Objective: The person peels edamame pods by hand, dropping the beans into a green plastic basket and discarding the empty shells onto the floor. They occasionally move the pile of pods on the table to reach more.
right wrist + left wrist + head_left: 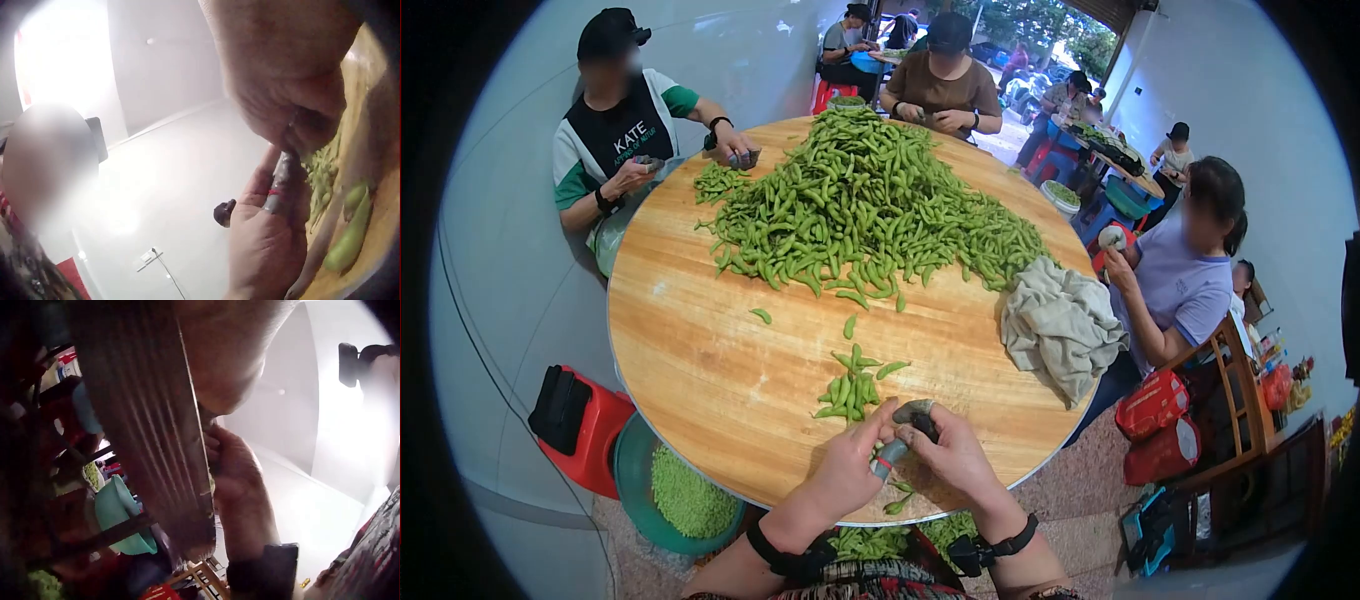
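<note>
My left hand (845, 475) and right hand (958, 455) meet over the near edge of the round wooden table (690, 380). A grey cover with a red band (890, 458) sits on the left thumb; a darker cover (918, 410) is on a right-hand digit. Pale green, apparently a soybean pod (878, 447), shows in the left hand's curled fingers. Bent fingers hide what the right hand holds; I cannot tell. Just beyond lies a small group of green soybean pods (847, 392), and a few pods (897, 505) lie below the hands. In the right wrist view, a plump pod (350, 240) lies beside them.
A large heap of pods (850, 190) covers the table's far half. A crumpled grey cloth (1060, 325) lies at the right edge. Down left, a green basin (628, 470) holds shelled beans beside a red stool (595, 440). Several people sit around this table and others behind.
</note>
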`<move>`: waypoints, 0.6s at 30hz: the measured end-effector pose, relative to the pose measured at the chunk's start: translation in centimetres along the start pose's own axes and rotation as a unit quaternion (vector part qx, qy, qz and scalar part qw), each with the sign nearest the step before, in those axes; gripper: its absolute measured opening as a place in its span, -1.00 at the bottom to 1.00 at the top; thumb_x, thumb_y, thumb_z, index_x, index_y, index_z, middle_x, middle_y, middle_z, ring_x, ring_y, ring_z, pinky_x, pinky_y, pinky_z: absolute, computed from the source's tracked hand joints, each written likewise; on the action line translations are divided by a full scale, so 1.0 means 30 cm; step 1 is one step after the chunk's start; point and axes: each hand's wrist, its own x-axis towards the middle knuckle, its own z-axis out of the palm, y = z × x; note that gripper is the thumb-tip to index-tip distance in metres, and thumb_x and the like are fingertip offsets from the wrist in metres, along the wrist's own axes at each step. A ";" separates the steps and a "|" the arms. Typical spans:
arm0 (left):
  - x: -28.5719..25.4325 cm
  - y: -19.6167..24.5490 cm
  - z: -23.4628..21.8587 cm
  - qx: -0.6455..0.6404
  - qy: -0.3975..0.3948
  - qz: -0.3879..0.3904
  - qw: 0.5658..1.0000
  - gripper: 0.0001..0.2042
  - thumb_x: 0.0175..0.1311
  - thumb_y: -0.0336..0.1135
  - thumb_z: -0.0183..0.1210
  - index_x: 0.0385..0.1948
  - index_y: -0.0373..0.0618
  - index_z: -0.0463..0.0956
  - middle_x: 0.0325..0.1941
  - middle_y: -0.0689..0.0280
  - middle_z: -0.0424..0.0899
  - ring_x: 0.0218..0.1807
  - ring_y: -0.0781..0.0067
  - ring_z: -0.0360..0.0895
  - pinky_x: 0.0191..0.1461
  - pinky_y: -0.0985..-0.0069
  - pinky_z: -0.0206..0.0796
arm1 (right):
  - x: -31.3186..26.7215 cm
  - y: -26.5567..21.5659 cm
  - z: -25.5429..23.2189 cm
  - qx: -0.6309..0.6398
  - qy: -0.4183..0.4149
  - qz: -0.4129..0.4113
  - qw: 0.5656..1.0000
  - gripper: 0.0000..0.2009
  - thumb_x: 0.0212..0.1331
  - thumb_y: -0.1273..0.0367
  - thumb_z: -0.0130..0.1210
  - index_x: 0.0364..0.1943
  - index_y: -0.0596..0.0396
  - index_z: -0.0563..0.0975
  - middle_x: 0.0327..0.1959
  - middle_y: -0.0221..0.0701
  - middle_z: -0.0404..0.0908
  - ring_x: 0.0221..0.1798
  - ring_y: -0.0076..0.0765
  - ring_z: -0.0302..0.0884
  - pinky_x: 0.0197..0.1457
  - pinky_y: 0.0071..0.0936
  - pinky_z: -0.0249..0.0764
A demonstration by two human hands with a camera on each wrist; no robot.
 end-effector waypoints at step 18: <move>0.031 -0.053 -0.039 -0.358 0.097 -0.121 0.921 -0.80 0.13 -0.60 -0.10 -0.23 -0.12 0.36 -0.42 0.42 0.39 -0.42 0.71 0.30 -0.43 0.78 0.11 | -0.057 -0.120 -0.050 -0.247 -0.176 0.175 0.937 -0.87 0.06 0.39 0.08 -0.32 0.12 0.49 -0.54 -0.31 0.52 -0.48 -0.42 0.49 -0.35 -0.48 0.42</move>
